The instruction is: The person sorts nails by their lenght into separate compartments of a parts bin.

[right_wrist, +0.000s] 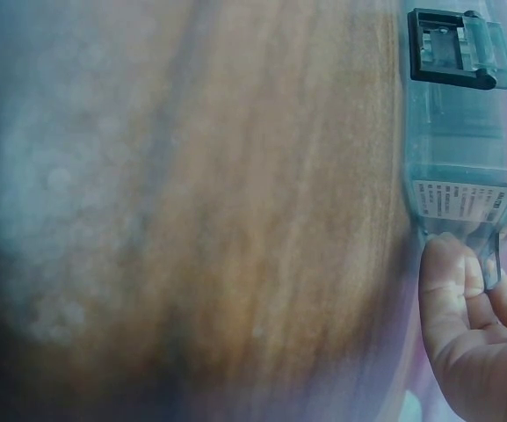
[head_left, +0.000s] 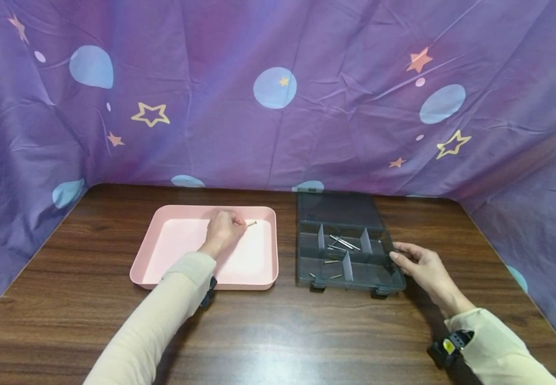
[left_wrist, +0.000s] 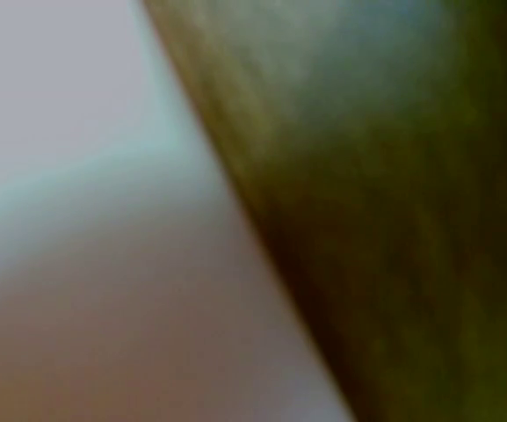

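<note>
Over the pink tray (head_left: 143, 262), my left hand (head_left: 223, 232) pinches a thin brass-coloured screw (head_left: 251, 224) between thumb and fingertips; it is too small to see a thread. At the right, my right hand (head_left: 424, 267) grips the right side of a dark see-through compartment box (head_left: 374, 274), thumb on the near side. Its fingers and thumb also show at the corner of the box (right_wrist: 459, 141) in the right wrist view. The box's lid (head_left: 337, 207) lies folded back. Silver pins or screws (head_left: 344, 243) lie in an upper compartment, and several brass-coloured pieces (head_left: 332, 262) in a lower one.
The dark wooden table (head_left: 278, 337) carries both tray and box, which stand apart. A purple patterned cloth (head_left: 210, 144) hangs behind and at the sides. Two latches (head_left: 380, 292) stick out from the box's near edge. The left wrist view is badly blurred.
</note>
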A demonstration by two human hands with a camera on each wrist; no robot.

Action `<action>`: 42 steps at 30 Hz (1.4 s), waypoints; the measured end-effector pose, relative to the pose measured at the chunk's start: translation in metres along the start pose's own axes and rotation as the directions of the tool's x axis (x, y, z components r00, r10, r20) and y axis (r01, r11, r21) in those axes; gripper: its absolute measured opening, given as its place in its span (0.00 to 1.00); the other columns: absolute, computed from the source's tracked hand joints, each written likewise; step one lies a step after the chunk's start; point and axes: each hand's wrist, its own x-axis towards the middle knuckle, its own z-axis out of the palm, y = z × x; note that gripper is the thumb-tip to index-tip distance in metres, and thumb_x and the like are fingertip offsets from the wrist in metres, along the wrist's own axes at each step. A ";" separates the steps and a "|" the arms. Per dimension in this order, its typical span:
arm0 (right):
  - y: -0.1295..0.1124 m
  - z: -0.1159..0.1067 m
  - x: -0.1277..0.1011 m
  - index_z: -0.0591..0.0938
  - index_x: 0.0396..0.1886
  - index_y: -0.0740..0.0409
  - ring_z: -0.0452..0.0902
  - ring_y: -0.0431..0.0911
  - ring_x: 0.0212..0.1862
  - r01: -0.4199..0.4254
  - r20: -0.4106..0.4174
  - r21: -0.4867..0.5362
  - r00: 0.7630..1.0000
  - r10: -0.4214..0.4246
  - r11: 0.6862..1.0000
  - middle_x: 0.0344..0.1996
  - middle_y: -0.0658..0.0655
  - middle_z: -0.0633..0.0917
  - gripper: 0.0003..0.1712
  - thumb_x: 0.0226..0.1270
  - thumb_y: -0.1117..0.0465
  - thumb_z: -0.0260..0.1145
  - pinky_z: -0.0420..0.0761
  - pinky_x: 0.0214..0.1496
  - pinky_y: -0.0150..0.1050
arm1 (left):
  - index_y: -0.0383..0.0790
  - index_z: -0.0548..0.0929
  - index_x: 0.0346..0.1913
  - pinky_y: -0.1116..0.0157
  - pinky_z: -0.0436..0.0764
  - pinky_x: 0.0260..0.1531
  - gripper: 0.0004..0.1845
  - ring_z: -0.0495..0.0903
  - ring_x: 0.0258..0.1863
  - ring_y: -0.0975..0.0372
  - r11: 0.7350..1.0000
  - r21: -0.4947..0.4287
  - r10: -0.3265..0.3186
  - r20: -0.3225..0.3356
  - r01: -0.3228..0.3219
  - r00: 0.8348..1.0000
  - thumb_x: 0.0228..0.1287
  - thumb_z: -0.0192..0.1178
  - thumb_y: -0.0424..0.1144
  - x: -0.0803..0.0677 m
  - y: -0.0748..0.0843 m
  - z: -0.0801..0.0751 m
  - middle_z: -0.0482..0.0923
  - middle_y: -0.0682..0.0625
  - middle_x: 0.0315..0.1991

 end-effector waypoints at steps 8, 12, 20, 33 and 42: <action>0.001 0.000 -0.001 0.70 0.58 0.77 0.73 0.26 0.34 0.005 -0.003 0.016 1.000 -0.004 1.000 0.31 0.34 0.79 0.27 0.69 0.59 0.59 0.77 0.33 0.27 | 0.37 0.86 0.33 0.56 0.77 0.44 0.06 0.81 0.38 0.52 0.997 0.073 0.026 0.014 -0.027 1.000 0.55 0.59 0.32 0.000 0.002 0.002 0.85 0.45 0.33; 0.002 0.000 -0.001 0.70 0.58 0.77 0.73 0.25 0.34 0.001 -0.004 0.019 1.000 -0.001 1.000 0.30 0.32 0.79 0.27 0.69 0.59 0.59 0.77 0.33 0.26 | 0.37 0.85 0.34 0.56 0.77 0.46 0.06 0.81 0.39 0.52 0.996 0.091 0.021 0.020 -0.023 1.000 0.56 0.59 0.33 -0.001 0.004 0.002 0.85 0.45 0.35; 0.002 0.000 -0.002 0.70 0.58 0.77 0.73 0.26 0.33 0.000 -0.004 0.003 1.000 0.000 1.000 0.31 0.34 0.79 0.28 0.69 0.58 0.59 0.77 0.33 0.27 | 0.38 0.86 0.36 0.56 0.76 0.48 0.07 0.81 0.41 0.51 0.996 0.089 -0.009 0.033 0.006 0.999 0.59 0.57 0.33 -0.003 0.006 0.001 0.85 0.44 0.38; 0.003 0.000 0.000 0.70 0.59 0.76 0.73 0.26 0.34 -0.004 0.005 -0.005 1.000 0.004 1.000 0.33 0.37 0.80 0.28 0.69 0.57 0.59 0.78 0.33 0.27 | 0.39 0.87 0.37 0.58 0.76 0.49 0.11 0.80 0.42 0.54 0.999 0.039 -0.032 0.074 0.030 0.997 0.57 0.55 0.32 -0.008 0.008 -0.002 0.85 0.46 0.39; -0.001 -0.001 -0.001 0.70 0.58 0.76 0.73 0.25 0.35 0.007 0.012 -0.023 1.000 -0.007 1.000 0.41 0.53 0.83 0.28 0.69 0.57 0.59 0.78 0.35 0.27 | 0.37 0.85 0.39 0.59 0.76 0.49 0.09 0.80 0.45 0.53 1.000 -0.026 0.013 0.090 -0.011 0.996 0.61 0.56 0.32 -0.012 0.017 -0.002 0.84 0.44 0.42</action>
